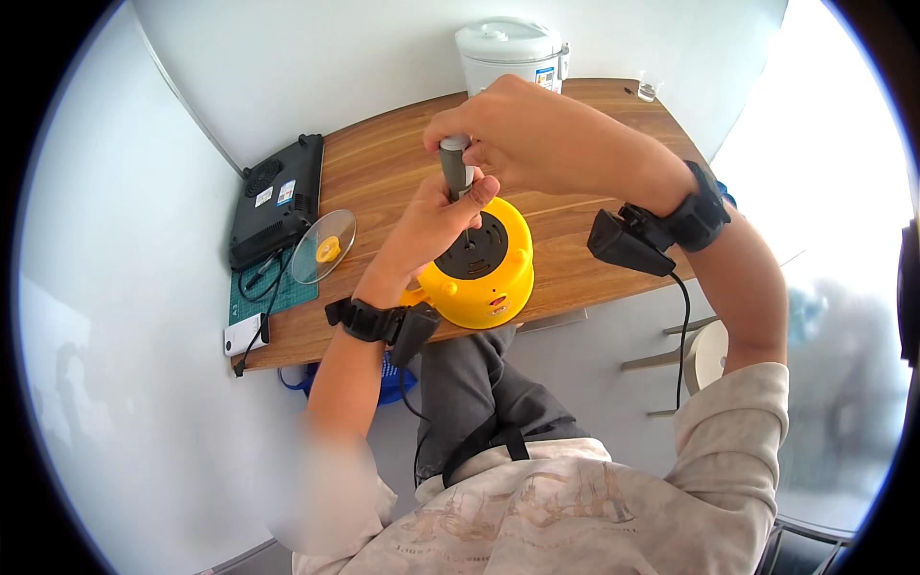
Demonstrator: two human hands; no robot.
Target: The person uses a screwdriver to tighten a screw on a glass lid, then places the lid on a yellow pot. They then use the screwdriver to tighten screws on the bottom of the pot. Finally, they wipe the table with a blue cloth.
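A yellow electric pot (508,295) rests bottom-up near the front edge of the wooden table, its round black base plate (484,257) facing up. Over that plate stands a screwdriver (453,172) with a grey handle, nearly upright, its thin shaft reaching down to about the middle of the plate. My right hand (508,120) grips the top of the handle from above. Lower down, my left hand (422,228) is closed around the handle's lower end and the shaft, beside the pot. Part of the pot's left side and its handle is covered by my left hand and wrist.
Left of the pot lie a glass lid (311,257) with a yellow knob, a black appliance (278,206) with vents, and a green mat (299,292) under cables. A white rice cooker (503,48) and a clear cup (647,88) stand at the back. A stool (709,356) is right below.
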